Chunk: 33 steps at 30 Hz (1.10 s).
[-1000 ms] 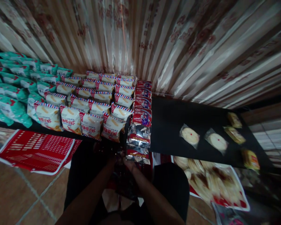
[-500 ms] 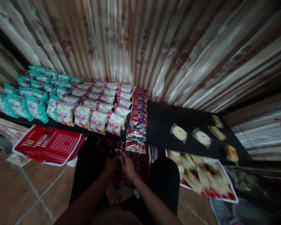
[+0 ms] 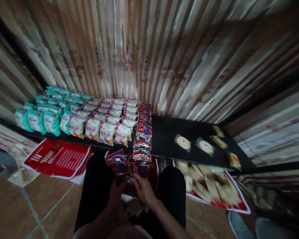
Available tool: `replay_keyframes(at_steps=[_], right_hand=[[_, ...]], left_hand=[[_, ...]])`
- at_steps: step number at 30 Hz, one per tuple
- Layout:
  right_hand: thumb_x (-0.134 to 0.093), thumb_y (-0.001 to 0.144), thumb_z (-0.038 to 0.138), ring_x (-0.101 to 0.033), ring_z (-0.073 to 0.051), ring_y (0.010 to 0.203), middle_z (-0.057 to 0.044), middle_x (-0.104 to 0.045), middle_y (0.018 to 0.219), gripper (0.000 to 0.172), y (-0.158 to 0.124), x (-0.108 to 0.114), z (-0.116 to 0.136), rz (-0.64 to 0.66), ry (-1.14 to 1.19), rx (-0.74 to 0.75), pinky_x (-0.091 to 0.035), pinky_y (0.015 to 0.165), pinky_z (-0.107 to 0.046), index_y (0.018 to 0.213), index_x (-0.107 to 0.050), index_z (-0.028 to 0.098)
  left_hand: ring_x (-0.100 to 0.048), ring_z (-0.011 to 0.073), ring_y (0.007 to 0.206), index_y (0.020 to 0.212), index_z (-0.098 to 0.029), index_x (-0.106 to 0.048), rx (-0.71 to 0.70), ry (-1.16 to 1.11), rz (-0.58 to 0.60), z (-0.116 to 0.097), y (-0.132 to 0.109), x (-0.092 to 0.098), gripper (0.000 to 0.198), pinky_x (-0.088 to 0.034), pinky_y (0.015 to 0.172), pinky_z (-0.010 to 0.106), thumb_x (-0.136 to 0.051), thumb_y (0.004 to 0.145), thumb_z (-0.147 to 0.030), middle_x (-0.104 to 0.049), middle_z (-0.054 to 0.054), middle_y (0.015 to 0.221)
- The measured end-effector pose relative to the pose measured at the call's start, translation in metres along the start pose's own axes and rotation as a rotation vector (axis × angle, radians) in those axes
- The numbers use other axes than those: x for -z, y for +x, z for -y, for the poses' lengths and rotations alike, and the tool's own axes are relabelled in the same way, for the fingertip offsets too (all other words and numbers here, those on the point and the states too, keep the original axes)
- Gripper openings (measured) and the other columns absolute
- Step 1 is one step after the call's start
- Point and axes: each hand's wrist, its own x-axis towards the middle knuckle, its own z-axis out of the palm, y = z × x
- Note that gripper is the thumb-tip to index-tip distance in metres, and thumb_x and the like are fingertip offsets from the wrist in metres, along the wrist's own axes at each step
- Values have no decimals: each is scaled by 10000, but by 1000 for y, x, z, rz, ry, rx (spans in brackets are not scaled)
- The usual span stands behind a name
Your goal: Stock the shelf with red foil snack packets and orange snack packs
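Low between my knees, a shiny dark red and purple snack packet (image 3: 117, 162) is tilted up above my hands. My left hand (image 3: 116, 188) is closed on its lower end, its fingers partly in shadow. At a silvery part of the packet, the fingers of my right hand (image 3: 144, 188) are pinched together. Just beyond, a column of similar red packets (image 3: 144, 128) overlaps down the black shelf (image 3: 161, 139), the nearest one sticking out past the front edge. Below it, a red basket (image 3: 153, 172) with more shiny packets is partly hidden by my hands.
White snack bags (image 3: 107, 132) and teal bags (image 3: 51, 122) stand in rows on the left. Round wrapped cakes (image 3: 183, 142) and yellow packets (image 3: 233, 161) lie to the right. Under the shelf are a red basket (image 3: 57, 157) and one filled with pale packets (image 3: 209, 186). A striped curtain (image 3: 161, 59) hangs behind.
The red packet has come up and tilted so that its printed front shows. Both hands have shifted slightly lower and to the right. The camera view has also tilted a little.
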Motion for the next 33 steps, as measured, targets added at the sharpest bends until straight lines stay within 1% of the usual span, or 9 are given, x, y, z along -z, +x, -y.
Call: replay_keyframes(at_steps=[4, 7, 11, 17, 19, 22, 26, 30, 33], right_hand=[[-388, 917, 316, -668, -173, 819, -18, -712, 909, 258, -9, 12, 13, -68, 83, 31, -462, 739, -239, 1023, -613, 248], [-425, 908, 343, -657, -159, 809, -6, -702, 905, 219, -11, 21, 22, -119, 146, 13, -462, 743, -226, 1001, -596, 241], [-528, 851, 383, -644, -158, 794, 6, -695, 853, 193, -9, 29, 27, -215, 260, -50, -473, 721, -215, 938, -588, 221], [-610, 767, 478, -647, -184, 778, -23, -688, 822, 300, -8, 40, 24, -473, 461, -130, -499, 706, -248, 889, -565, 207], [-639, 734, 496, -637, -182, 737, -21, -676, 798, 343, -10, 46, 20, -548, 544, -154, -500, 660, -252, 898, -555, 207], [-660, 706, 518, -596, -156, 625, 9, -637, 701, 367, -15, 57, 10, -581, 645, -223, -475, 565, -239, 871, -557, 207], [-667, 687, 551, -549, -139, 520, 31, -613, 629, 402, -20, 76, -3, -609, 732, -321, -430, 482, -233, 880, -565, 213], [-666, 679, 569, -558, -151, 524, 5, -651, 664, 453, -13, 85, -7, -640, 689, -363, -422, 472, -239, 929, -581, 201], [-654, 691, 567, -569, -154, 552, -5, -662, 700, 450, 0, 86, -6, -609, 668, -352, -448, 513, -253, 936, -590, 194]], left_hand=[[-639, 272, 933, 908, -156, -566, -125, -22, 10, -6, -14, 3, 486, -488, 854, 370, -741, 522, -394, -685, 115, 951], [-629, 266, 948, 954, -169, -532, -233, 21, 84, -16, -20, -1, 531, -481, 862, 375, -720, 566, -479, -673, 109, 976], [-635, 236, 899, 1006, -189, -495, -335, 128, 196, -33, -26, -10, 459, -490, 815, 344, -647, 688, -482, -669, 75, 957], [-637, 221, 836, 1011, -196, -505, -431, 268, 232, -58, -31, -38, 357, -490, 781, 326, -601, 730, -395, -676, 53, 919], [-633, 219, 889, 1039, -191, -516, -441, 266, 243, -62, -34, -53, 348, -482, 813, 317, -597, 728, -326, -674, 64, 983], [-620, 201, 952, 1098, -182, -516, -417, 190, 338, -60, -38, -73, 380, -474, 843, 289, -590, 735, -270, -662, 70, 1059], [-603, 121, 598, 1182, -199, -492, -286, 143, 506, -50, -43, -91, 427, -473, 544, 214, -556, 768, -283, -676, 17, 884], [-580, 118, 539, 1214, -183, -502, -243, 185, 493, -50, -41, -96, 446, -450, 529, 203, -534, 776, -257, -637, -17, 667], [-569, 121, 514, 1218, -160, -508, -244, 207, 460, -58, -31, -93, 447, -443, 515, 209, -511, 784, -267, -618, -16, 620]])
